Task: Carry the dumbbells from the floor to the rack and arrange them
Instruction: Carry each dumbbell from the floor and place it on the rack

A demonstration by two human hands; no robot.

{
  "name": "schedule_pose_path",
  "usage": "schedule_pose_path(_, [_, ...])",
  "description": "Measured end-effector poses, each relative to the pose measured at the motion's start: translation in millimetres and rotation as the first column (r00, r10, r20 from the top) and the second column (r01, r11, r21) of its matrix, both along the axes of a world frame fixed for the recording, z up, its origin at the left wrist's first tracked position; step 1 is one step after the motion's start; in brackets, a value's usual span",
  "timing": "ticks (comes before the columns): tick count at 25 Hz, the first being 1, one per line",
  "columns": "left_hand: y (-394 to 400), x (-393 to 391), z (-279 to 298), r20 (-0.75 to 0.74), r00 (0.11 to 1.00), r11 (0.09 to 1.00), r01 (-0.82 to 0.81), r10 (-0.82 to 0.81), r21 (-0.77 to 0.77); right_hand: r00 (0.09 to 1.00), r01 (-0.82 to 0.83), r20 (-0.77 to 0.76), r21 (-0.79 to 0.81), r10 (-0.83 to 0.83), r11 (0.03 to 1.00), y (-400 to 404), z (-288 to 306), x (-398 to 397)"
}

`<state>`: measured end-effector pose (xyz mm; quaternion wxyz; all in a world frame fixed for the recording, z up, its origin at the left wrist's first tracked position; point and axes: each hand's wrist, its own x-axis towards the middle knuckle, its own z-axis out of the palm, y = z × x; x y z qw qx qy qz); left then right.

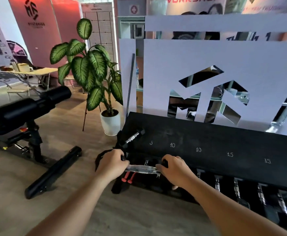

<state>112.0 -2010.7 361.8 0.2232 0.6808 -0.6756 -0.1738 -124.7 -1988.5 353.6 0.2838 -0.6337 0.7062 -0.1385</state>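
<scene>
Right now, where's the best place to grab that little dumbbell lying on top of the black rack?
Probably the shiny handle in the middle of the small dumbbell, coming from above. It lies tilted on the top shelf, so its thin bar is bare between the chunky black ends, which look too wide for a sure grip.

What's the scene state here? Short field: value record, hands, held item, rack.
left hand: closed on the left end of the dumbbell
right hand: closed on the right end of the dumbbell
dumbbell: held level, chrome handle showing between the hands, at the rack's left end
rack: black, top shelf chalked 5, 10, 10, 15, 15
small dumbbell: lies tilted on the top shelf, left of the 5 mark
lower shelf dumbbells: several in a row, chrome handles visible
potted plant: on the floor, left of the rack
bench: black, far left
</scene>
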Motion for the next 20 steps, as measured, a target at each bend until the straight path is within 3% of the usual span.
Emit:
schedule_pose_path(6, [-165.4, -35.9, -30.5, -0.057, 0.994, 0.992, 0.100, -0.096, 0.073, 0.997, 0.071, -0.029, 0.041, -0.070, 0.997, -138.6, -30.7, -31.2])
schedule_pose_path(11, [-288.1, -67.2, -45.9, -0.009, 0.995, 0.991, 0.099, -0.098, 0.091, 0.999, 0.053, 0.008, 0.077, -0.054, 0.996, -260.8, -49.5, -61.6])
schedule_pose_path(20, [-450.7, -98.5, -84.8, 0.115, 0.963, 0.957, 0.218, -0.242, 0.191, 0.981, 0.160, 0.061, 0.267, -0.182, 0.950, -379.0, -103.1, -70.6])
